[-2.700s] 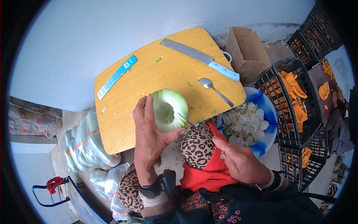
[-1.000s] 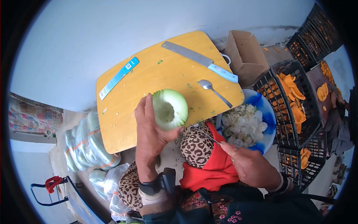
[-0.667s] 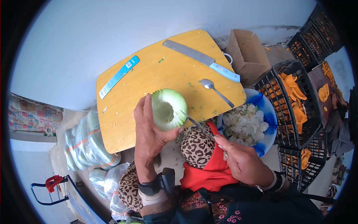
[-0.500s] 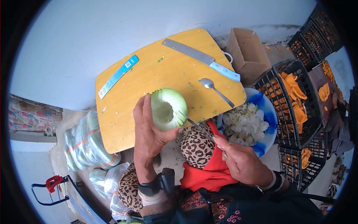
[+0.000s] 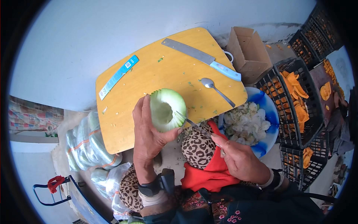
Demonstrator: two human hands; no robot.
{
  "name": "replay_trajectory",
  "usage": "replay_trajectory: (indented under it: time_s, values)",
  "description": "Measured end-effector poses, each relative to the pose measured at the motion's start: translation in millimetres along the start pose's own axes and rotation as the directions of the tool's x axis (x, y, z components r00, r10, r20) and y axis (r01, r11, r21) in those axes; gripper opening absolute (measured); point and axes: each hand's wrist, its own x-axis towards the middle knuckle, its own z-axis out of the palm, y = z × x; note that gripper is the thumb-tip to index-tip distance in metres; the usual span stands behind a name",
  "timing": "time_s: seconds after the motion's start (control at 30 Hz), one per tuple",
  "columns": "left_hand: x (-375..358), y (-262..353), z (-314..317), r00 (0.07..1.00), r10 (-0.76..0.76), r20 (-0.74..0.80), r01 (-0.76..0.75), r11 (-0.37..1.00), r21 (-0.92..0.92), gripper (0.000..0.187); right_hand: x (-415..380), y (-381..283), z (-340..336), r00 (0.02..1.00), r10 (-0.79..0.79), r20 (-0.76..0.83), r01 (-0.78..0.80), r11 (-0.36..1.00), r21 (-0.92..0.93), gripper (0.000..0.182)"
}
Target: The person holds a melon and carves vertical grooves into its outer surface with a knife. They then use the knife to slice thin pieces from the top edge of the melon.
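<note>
A hollowed pale green melon piece (image 5: 175, 100) with notches along its rim is held by my left hand (image 5: 148, 130), thumb below and fingers along its left side. My right hand (image 5: 240, 158) grips a thin metal tool (image 5: 197, 127), whose tip touches the lower right rim of the melon. Behind them on the yellow table (image 5: 138, 78) lie a large knife (image 5: 201, 56) with a light blue handle, a spoon (image 5: 216, 90) and a blue and white packet (image 5: 118, 77).
Right of the table a blue and white basin (image 5: 274, 121) holds pale scraps. Black crates (image 5: 294, 142) of orange pieces and a cardboard box (image 5: 248, 56) stand beyond. Wrapped melons (image 5: 87, 143) and a cart (image 5: 80, 199) are at left. Another person's sleeve (image 5: 337, 128) shows far right.
The view has shifted very slightly. My right hand and the tool have moved only a little; both hands keep their holds.
</note>
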Motion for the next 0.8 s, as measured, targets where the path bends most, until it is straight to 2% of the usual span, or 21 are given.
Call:
replay_trajectory:
  time_s: [0.1,0.3,0.4,0.5,0.6,0.7,0.8]
  values:
    - [1,3,-1,0.998,-0.064,0.005,0.064,0.996,-0.062,0.121,3,8,8,0.995,-0.074,-0.059,0.074,0.997,-0.006,0.053]
    - [2,7,-2,0.997,-0.072,0.017,0.073,0.996,-0.054,0.121,10,11,16,0.996,-0.078,-0.044,0.076,0.996,-0.045,0.054]
    - [2,5,-2,0.996,-0.087,0.015,0.088,0.994,-0.072,0.121,17,15,20,0.986,-0.145,-0.086,0.144,0.989,-0.022,0.054]
    - [0,0,-1,0.998,-0.07,0.002,0.07,0.995,-0.067,0.121,23,21,21,0.974,-0.188,-0.128,0.201,0.974,0.101,0.054]
    - [1,-2,-1,0.999,-0.047,0.008,0.047,0.998,-0.048,0.121,25,25,9,0.99,-0.137,-0.03,0.14,0.969,0.204,0.053]
    - [0,-1,1,0.999,-0.045,0.014,0.046,0.993,-0.104,0.122,25,40,1,0.994,-0.06,0.093,0.021,0.926,0.377,0.051]
    - [0,-1,0,0.999,-0.036,0.016,0.037,0.995,-0.091,0.121,27,43,-14,0.935,0.113,0.336,-0.325,0.654,0.683,0.047]
